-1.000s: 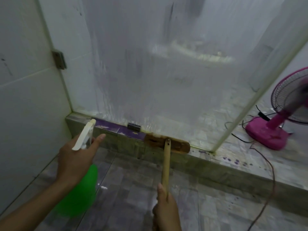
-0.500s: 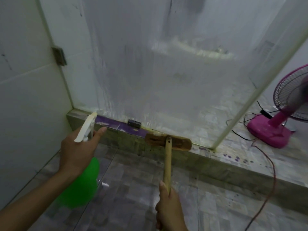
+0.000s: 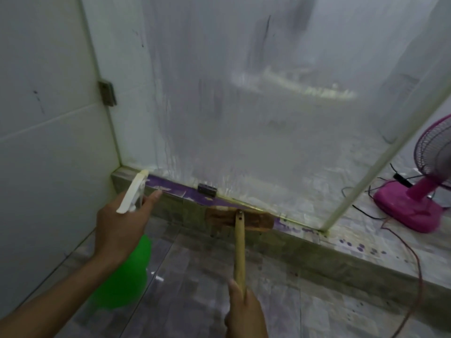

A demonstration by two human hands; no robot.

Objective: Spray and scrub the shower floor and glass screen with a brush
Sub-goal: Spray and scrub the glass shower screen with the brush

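A wet, streaked glass screen [image 3: 256, 113] stands on a low tiled kerb [image 3: 317, 254]. My left hand [image 3: 119, 228] grips a green spray bottle [image 3: 122, 276] by its white trigger head [image 3: 133, 191], nozzle pointing toward the screen's lower left corner. My right hand [image 3: 246, 313] holds the wooden handle of a scrub brush [image 3: 240, 219]. The brush head rests flat on the kerb right at the bottom edge of the glass. Grey shower floor tiles [image 3: 195, 289] lie below both hands.
White tiled wall [image 3: 48, 142] on the left with a metal hinge [image 3: 107, 92]. A second bracket [image 3: 207, 189] sits at the glass's base. A pink floor fan [image 3: 419, 206] stands beyond the screen at right, with a red cable [image 3: 415, 276] trailing over the kerb.
The brush head has stayed at the foot of the glass, shifting only slightly. The spray bottle remains raised in the left hand. The view has tilted a little.
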